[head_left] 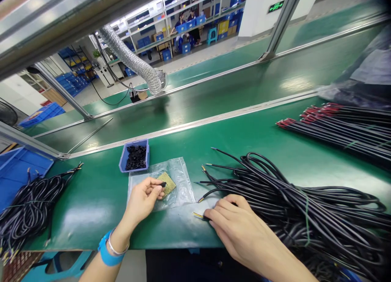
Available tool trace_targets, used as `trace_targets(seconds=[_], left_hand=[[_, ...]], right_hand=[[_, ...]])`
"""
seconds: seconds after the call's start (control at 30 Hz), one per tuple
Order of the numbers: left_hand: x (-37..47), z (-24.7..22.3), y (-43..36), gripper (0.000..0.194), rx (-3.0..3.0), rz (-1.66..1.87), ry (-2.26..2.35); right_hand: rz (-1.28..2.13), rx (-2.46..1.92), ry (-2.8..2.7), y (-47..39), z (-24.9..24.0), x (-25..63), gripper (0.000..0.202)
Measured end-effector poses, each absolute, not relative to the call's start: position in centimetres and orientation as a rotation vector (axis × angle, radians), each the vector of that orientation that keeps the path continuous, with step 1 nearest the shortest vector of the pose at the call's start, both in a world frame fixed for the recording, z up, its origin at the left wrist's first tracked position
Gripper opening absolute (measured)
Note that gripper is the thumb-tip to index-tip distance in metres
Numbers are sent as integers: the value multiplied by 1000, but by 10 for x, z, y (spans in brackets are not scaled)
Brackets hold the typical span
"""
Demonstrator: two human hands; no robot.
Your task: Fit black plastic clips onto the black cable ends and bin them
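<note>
Cable [207, 218] lies with its tip in the closed right hand [233, 223], lower centre, wires [198, 215] protruding leftward, apparently for access. Near mid-frame, the left hand [146, 195], closed to a pinch, holds a black part [164, 184]; a bin [148, 155] of black pieces [136, 157] stands above, presumably for easy reach.

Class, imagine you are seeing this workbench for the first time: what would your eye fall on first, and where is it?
A big tangle of black cables sprawls over the right side of the green bench. Near the middle, the left hand pinches a small black piece, while the right hand holds a cable end. At upper left, a crinkled silver hose hangs down.
</note>
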State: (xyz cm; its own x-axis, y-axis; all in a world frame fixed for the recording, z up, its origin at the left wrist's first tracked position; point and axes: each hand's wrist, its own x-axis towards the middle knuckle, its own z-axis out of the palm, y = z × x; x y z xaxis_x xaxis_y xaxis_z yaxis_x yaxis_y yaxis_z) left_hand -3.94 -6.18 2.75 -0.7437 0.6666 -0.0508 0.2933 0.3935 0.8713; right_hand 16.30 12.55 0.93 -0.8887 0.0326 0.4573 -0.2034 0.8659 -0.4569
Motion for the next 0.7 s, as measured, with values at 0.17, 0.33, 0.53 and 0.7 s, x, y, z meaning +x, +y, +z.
trace_targets(seconds=[0.17, 0.33, 0.53, 0.7], left_hand=[[-30, 19, -57, 15, 1239, 984, 2643], [-23, 21, -51, 20, 1574, 497, 2783], [-20, 26, -49, 18, 1410, 739, 2698], [21, 19, -34, 25, 526, 1585, 2092]], right_hand=[[673, 113, -2548, 127, 10, 162, 26], [650, 16, -2454, 124, 7, 163, 22], [731, -169, -2330, 119, 9, 169, 19], [820, -203, -2265, 123, 15, 170, 20]])
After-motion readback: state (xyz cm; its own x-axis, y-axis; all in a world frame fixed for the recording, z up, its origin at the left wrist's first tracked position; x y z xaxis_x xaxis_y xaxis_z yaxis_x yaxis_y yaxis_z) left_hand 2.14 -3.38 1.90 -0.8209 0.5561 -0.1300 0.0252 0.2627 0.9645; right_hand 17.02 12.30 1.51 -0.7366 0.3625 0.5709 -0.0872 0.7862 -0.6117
